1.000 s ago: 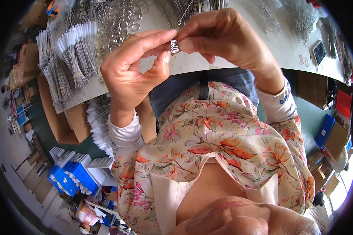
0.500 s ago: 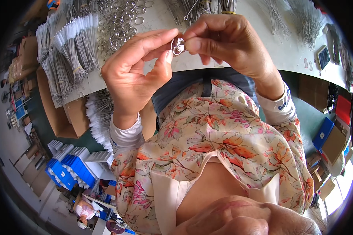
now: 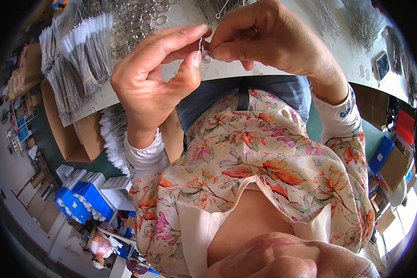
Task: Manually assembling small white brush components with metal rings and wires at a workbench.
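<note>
My left hand (image 3: pixel 150 78) and my right hand (image 3: pixel 268 39) meet above the near edge of a white worktable (image 3: pixel 227 69). Between their thumbs and forefingers they pinch a small metal ring (image 3: pixel 205 52) with a thin wire piece on it. Both hands grip it from opposite sides, the left from below-left, the right from the right. A heap of loose metal rings (image 3: pixel 139 21) lies on the table just beyond my left hand.
Bundles of thin brushes with white tips (image 3: pixel 81 55) lie at the table's left end, and more wire pieces (image 3: pixel 356 23) lie at its right. A cardboard box (image 3: pixel 74 139) with white-tipped brushes stands under the table. Blue bins (image 3: pixel 85 199) sit on the floor at left.
Both hands have stayed together on the ring, shifting slightly up toward the table. The ring has turned between the fingers and shows more edge-on.
</note>
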The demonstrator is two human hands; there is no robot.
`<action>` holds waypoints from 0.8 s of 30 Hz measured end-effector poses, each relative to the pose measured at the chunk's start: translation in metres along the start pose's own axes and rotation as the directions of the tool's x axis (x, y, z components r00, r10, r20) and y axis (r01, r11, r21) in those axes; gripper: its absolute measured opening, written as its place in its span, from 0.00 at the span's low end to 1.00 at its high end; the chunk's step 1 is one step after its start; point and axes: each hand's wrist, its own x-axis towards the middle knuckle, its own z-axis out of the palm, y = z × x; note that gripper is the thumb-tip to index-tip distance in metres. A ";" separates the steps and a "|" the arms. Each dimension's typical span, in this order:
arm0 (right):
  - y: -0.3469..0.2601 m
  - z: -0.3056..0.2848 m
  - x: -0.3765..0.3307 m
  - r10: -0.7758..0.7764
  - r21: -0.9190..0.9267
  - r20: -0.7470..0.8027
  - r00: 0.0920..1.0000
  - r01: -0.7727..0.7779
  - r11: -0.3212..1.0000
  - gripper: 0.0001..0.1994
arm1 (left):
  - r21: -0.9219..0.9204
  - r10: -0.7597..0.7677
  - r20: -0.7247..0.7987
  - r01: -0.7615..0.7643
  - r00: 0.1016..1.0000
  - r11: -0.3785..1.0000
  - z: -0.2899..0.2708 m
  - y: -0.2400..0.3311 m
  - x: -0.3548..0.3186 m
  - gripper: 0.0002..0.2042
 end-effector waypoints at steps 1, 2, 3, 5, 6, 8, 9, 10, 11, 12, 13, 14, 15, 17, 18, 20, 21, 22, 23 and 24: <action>0.005 0.004 0.001 -0.003 0.000 0.004 1.000 0.003 1.000 0.07 | 0.000 0.010 0.001 -0.010 1.000 1.000 -0.002 -0.001 0.000 0.14; 0.016 0.013 0.002 -0.092 -0.095 -0.115 0.989 0.081 0.992 0.05 | 0.005 0.010 -0.002 -0.010 1.000 1.000 -0.005 -0.002 -0.001 0.14; 0.027 0.020 0.004 -0.195 -0.197 -0.212 0.958 0.153 0.968 0.04 | -0.011 -0.055 0.009 0.055 0.998 0.998 -0.009 -0.003 -0.002 0.14; 0.042 0.035 0.008 -0.272 -0.242 -0.293 0.917 0.205 0.948 0.04 | -0.027 -0.114 0.013 0.115 0.993 0.993 -0.014 -0.008 -0.007 0.14; 0.048 0.042 0.009 -0.343 -0.286 -0.382 0.858 0.243 0.927 0.05 | -0.077 -0.179 0.021 0.180 0.984 0.981 -0.015 -0.013 -0.010 0.13; 0.058 0.055 0.014 -0.326 -0.260 -0.410 0.852 0.233 0.937 0.04 | -0.109 -0.241 0.015 0.241 0.971 0.964 -0.022 -0.017 -0.015 0.13; 0.063 0.059 0.018 -0.395 -0.393 -0.436 0.809 0.224 0.892 0.04 | -0.081 -0.328 0.084 0.335 0.941 0.939 -0.028 -0.019 -0.017 0.12; 0.070 0.065 0.023 -0.467 -0.517 -0.453 0.760 0.203 0.832 0.03 | -0.047 -0.413 0.152 0.424 0.898 0.905 -0.035 -0.022 -0.018 0.12; 0.083 0.072 0.025 -0.469 -0.642 -0.430 0.772 0.104 0.760 0.04 | -0.030 -0.458 0.206 0.473 0.865 0.880 -0.041 -0.029 -0.021 0.11; 0.096 0.078 0.026 -0.478 -0.644 -0.423 0.769 0.115 0.756 0.04 | -0.023 -0.454 0.197 0.468 0.869 0.884 -0.050 -0.038 -0.020 0.11; 0.108 0.082 0.024 -0.529 -0.783 -0.348 0.774 0.070 0.618 0.05 | 0.123 -0.508 0.176 0.494 0.843 0.861 -0.059 -0.046 -0.019 0.11; 0.119 0.087 0.024 -0.564 -0.891 -0.269 0.781 0.021 0.454 0.05 | 0.264 -0.558 0.149 0.511 0.817 0.818 -0.070 -0.055 -0.016 0.10; 0.130 0.090 0.024 -0.588 -0.933 -0.210 0.781 0.019 0.358 0.06 | 0.287 -0.571 0.055 0.535 0.819 0.794 -0.085 -0.068 -0.011 0.10; 0.129 0.091 0.030 -0.622 -0.948 -0.159 0.767 0.057 0.313 0.05 | 0.481 -0.530 -0.154 0.532 0.834 0.698 -0.135 -0.099 0.000 0.11; 0.125 0.094 0.036 -0.659 -0.955 -0.094 0.747 0.120 0.272 0.05 | 0.638 -0.457 -0.271 0.514 0.847 0.574 -0.163 -0.102 0.000 0.13; 0.126 0.095 0.040 -0.658 -0.952 -0.094 0.747 0.125 0.279 0.07 | 0.787 -0.463 -0.297 0.489 0.835 0.377 -0.177 -0.109 0.011 0.14; 0.127 0.093 0.043 -0.672 -0.951 -0.091 0.735 0.136 0.278 0.07 | 0.887 -0.458 -0.325 0.435 0.827 0.156 -0.178 -0.114 0.019 0.15; 0.128 0.090 0.045 -0.685 -0.949 -0.087 0.723 0.148 0.277 0.08 | 0.888 -0.449 -0.318 0.428 0.835 0.167 -0.175 -0.119 0.021 0.15; 0.126 0.086 0.044 -0.688 -0.953 -0.087 0.720 0.140 0.267 0.08 | 0.914 -0.457 -0.354 0.406 0.816 0.018 -0.172 -0.126 0.019 0.15; 0.125 0.082 0.040 -0.684 -0.932 -0.122 0.719 0.155 0.329 0.08 | 0.920 -0.463 -0.387 0.370 0.798 -0.131 -0.168 -0.132 0.018 0.15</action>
